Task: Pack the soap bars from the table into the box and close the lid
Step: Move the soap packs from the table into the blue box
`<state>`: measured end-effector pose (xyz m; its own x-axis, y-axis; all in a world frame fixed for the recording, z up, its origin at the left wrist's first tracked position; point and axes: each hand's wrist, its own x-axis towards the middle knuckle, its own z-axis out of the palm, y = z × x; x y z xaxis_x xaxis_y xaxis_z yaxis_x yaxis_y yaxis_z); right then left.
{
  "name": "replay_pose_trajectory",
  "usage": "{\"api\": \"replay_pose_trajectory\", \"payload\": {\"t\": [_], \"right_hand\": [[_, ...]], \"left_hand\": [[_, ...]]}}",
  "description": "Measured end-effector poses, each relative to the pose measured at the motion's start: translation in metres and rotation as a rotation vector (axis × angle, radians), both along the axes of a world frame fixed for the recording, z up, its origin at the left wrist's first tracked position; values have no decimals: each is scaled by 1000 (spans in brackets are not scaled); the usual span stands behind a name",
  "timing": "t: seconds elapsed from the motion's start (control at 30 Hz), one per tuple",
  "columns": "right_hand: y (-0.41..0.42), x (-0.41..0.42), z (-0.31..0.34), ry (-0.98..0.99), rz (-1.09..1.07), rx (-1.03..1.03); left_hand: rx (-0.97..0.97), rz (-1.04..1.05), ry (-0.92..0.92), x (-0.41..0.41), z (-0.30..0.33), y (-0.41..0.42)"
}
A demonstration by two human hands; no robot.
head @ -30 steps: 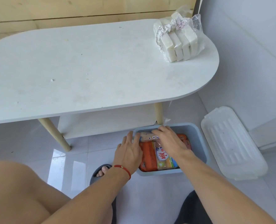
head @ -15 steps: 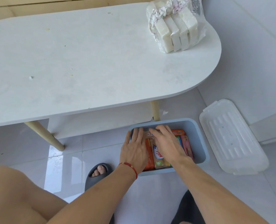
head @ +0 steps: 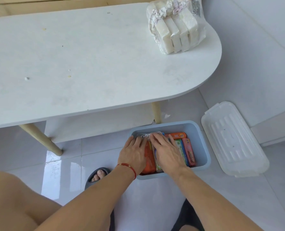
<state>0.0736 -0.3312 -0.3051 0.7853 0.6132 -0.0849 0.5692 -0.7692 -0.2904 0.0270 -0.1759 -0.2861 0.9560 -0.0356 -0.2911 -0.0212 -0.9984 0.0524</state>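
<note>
Box (head: 200, 137), pale blue plastic, sits open on the tiled floor just in front of the white table (head: 88, 64). Wrapped soap bars (head: 187, 149) in orange, green and pink lie packed side by side inside. Clear lid (head: 233, 140) lies on the floor just right of the box. A bag of white soap bars (head: 175, 30) rests on the table's far right end. Left hand (head: 132, 155) and right hand (head: 167, 151) lie palm down, fingers flat and extended, pressing on the packs at the box's left side; nothing gripped.
</note>
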Motion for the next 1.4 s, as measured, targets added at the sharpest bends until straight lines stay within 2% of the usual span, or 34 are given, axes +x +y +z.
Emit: {"api": "replay_pose_trajectory", "payload": {"t": [0.13,0.2,0.3,0.43,0.57,0.6,0.67,0.8,0.87,0.93,1.0,1.07,1.13,1.2,1.4], "right_hand": [[-2,15,33,128,32,49],[-6,19,56,85,-56,162],[-3,27,97,-23,-232,355],[1,46,162,-27,-273,535],[-6,52,210,-122,-194,395],[-8,51,216,-120,-175,386],[-6,49,227,-160,-148,426],[16,69,256,-448,-283,601],[40,95,269,-566,-300,503],[65,127,277,-614,-268,246],[88,154,283,-563,-314,-46],[100,175,280,-415,-454,-215],[107,187,277,-297,-582,-229],[110,191,276,-262,-631,-207],[93,185,280,-189,-565,-146]], "left_hand": [[-76,99,139,19,33,-9],[-136,166,84,28,57,-18],[-178,163,14,35,103,-31],[-290,125,-92,55,187,-27],[-507,100,39,64,260,-12],[-522,92,22,66,273,-7],[-525,94,-114,71,291,6],[-518,253,-448,88,292,40],[-485,307,-476,97,282,50],[-454,319,-477,104,272,55],[-456,321,-486,111,265,58],[-450,316,-482,114,257,60],[-433,298,-473,115,251,59],[-404,271,-479,115,249,57],[-422,236,-482,113,250,44]]}}
